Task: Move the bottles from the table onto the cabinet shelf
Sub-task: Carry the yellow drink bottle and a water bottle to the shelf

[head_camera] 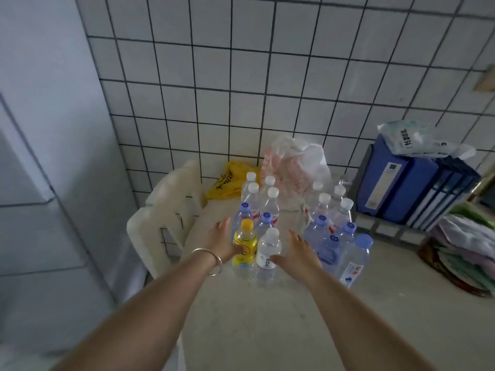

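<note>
Now: yellow bottle and clear bottle stand touching at the worktop front, packed bottle rows behind. My left hand spread against the yellow one, right hand spread beside the clear one; neither clamped. Risk (crowding): a sideways knock could topple neighbours.

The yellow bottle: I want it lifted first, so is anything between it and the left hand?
Nothing visible. The left hand is already against the yellow bottle at its left side, fingers open. The clear bottle stands at its right.
</note>
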